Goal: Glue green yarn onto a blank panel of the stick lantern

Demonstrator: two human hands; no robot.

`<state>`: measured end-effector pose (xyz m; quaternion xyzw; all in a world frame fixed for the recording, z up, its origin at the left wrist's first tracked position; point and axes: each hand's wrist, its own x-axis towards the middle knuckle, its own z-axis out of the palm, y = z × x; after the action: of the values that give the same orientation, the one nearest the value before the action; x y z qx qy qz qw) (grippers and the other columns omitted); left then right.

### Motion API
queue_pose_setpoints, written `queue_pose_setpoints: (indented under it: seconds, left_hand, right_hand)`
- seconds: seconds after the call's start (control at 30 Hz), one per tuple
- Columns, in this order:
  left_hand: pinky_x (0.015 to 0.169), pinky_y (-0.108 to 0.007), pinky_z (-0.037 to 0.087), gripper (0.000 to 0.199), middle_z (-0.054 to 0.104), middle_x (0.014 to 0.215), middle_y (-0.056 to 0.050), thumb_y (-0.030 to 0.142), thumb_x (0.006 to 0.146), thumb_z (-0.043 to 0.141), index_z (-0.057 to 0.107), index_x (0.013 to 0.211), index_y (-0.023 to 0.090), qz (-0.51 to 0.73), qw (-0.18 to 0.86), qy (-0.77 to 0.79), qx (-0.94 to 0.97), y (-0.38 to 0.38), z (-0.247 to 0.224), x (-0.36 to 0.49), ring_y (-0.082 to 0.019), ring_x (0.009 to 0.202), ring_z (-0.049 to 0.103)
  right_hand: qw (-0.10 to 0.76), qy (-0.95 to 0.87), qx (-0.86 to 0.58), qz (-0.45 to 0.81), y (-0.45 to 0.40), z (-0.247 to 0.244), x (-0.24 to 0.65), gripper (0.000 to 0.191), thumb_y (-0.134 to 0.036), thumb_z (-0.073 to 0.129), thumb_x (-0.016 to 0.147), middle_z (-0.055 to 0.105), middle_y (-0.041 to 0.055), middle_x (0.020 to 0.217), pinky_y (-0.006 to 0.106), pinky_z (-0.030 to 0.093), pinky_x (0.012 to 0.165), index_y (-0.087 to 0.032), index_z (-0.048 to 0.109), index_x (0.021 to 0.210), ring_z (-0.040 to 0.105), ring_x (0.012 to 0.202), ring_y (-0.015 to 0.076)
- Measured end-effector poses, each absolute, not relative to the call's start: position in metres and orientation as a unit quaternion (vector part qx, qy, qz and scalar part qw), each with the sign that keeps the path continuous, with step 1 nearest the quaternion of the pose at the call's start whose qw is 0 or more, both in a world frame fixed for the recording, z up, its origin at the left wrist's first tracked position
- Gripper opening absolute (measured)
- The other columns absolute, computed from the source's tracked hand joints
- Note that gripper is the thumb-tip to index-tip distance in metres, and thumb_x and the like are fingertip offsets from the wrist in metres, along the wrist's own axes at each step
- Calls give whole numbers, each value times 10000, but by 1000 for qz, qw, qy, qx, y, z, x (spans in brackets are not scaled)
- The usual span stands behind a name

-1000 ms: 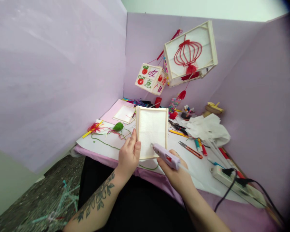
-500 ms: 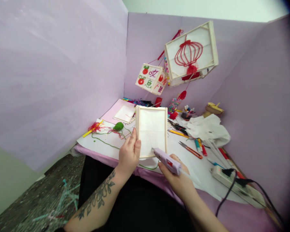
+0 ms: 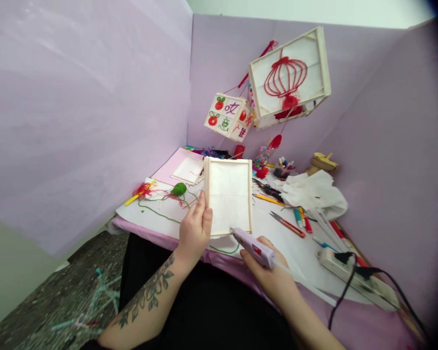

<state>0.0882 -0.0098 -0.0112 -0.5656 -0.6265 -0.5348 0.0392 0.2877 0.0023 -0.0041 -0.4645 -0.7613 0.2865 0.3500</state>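
A white panel framed with pale wooden sticks point(image 3: 229, 197) is held up in front of me, over the table's front part. My left hand point(image 3: 196, 223) grips its lower left edge, thumb on the front face. A lilac hot glue gun point(image 3: 254, 248) with a clear glue stick in its back is in my right hand point(image 3: 273, 274); the fingers wrap round the handle, mostly hidden. Its nozzle is at the panel's bottom stick, right of the middle; whether it touches I cannot tell. A green yarn strand point(image 3: 224, 250) lies just below the panel.
Orange thread snips point(image 3: 288, 224), markers point(image 3: 298, 217) and a crumpled white cloth point(image 3: 314, 192) lie at the right, beyond a power strip point(image 3: 357, 277) with black cords. Green yarn point(image 3: 178, 189) lies left. Two lanterns point(image 3: 288, 78) hang at the back wall.
The glue gun's nozzle has moved slightly down, from the white face to the bottom stick of the panel. My left hand keeps its hold on the panel.
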Motion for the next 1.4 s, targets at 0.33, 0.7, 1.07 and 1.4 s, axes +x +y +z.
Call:
queue_pose_setpoints:
  seconds: [0.33, 0.7, 1.07, 1.4]
  left_hand:
    - [976, -367, 494, 521, 637, 1244, -168, 375, 1010, 307, 383, 1465, 133, -514, 58, -630, -579, -13, -10, 89, -241, 1190, 587]
    - [891, -324, 528, 529, 681, 1108, -159, 367, 1010, 296, 380, 1463, 109, -470, 107, -624, -616, -16, -13, 92, -219, 1032, 647]
    - [993, -353, 473, 520, 597, 1315, -169, 365, 1007, 320, 386, 1465, 129, -504, 59, -622, -596, -13, -10, 83, -239, 1216, 564]
    - [972, -384, 466, 544, 646, 1189, -173, 407, 993, 338, 447, 1426, 95, -547, 5, -638, -541, -3, -11, 72, -262, 1145, 594]
  right_hand:
    - [321, -783, -455, 277, 4, -3, 294, 293, -395, 583, 801, 499, -28, 629, 272, 395, 535, -223, 472, 592, 473, 527, 121]
    - [164, -875, -403, 212, 21, 34, 308, 224, -332, 560, 808, 526, -7, 633, 268, 381, 545, -224, 568, 612, 528, 576, 143]
    - [198, -857, -415, 233, 39, 41, 359, 234, -464, 554, 835, 645, 12, 761, 296, 450, 594, -243, 604, 775, 599, 660, 182]
    - [83, -829, -551, 49, 91, -43, 375, 448, -206, 555, 844, 600, 234, 1226, 444, 438, 940, -58, 526, 1266, 543, 1173, 352]
